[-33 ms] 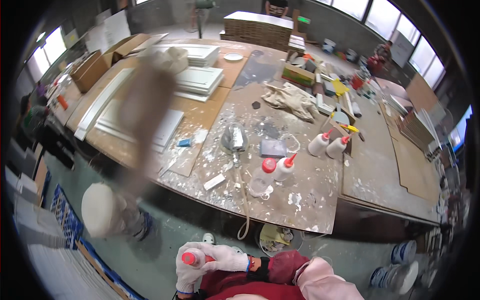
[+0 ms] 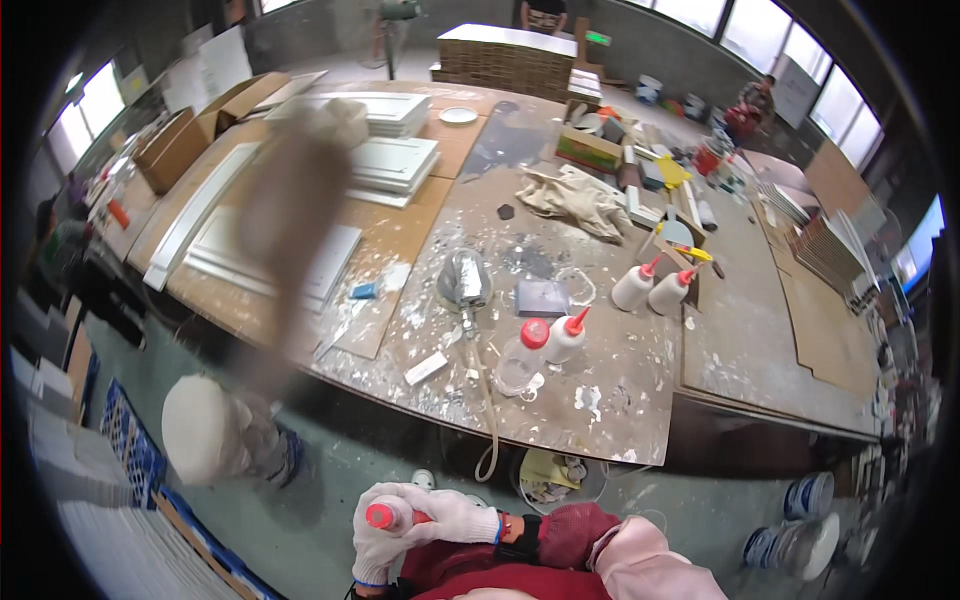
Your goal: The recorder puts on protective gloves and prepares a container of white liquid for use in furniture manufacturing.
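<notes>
A pale plastic bottle with a round red cap sits enclosed in the shared grip of the left hand and right hand, both in soft white knit gloves and curled closed around it, apart from the flat, brown, paint-spattered counter.

Cam view shifted slightly: worktable now a bit further L vs. before.

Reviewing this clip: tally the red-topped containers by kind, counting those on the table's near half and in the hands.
White bottles with red spouts: 3
Clear bottle with red cap: 1
Red-capped container in gloved hands: 1
Total: 5
</notes>
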A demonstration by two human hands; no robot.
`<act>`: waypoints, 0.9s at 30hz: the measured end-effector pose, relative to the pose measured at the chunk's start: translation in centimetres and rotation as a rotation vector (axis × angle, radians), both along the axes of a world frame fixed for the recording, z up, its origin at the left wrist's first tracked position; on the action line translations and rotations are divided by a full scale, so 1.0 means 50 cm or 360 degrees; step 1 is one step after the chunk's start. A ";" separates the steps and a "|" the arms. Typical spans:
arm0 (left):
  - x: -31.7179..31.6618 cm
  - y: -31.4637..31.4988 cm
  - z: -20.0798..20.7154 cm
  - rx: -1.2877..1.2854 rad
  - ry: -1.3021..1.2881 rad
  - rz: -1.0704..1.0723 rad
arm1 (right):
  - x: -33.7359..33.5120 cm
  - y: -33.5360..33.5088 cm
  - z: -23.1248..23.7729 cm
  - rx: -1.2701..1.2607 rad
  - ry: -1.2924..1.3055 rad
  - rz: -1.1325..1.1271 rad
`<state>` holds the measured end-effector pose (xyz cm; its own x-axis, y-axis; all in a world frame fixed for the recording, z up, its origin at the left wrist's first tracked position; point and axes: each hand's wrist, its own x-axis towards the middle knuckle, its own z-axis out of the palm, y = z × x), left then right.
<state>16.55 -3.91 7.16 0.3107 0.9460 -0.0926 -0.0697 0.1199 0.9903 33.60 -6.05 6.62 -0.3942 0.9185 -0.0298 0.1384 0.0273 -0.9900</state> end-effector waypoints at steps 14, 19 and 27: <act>-0.004 0.204 0.061 0.0095 0.0219 -0.0666 | -0.056 0.071 0.028 -0.0021 -0.0314 -0.0602; -0.028 0.222 0.046 0.0127 0.0157 -0.0721 | -0.084 0.076 -0.011 0.0146 -0.0387 -0.0673; -0.053 0.227 0.057 0.0289 0.0257 -0.0886 | -0.092 0.071 0.000 0.0176 -0.0371 -0.0749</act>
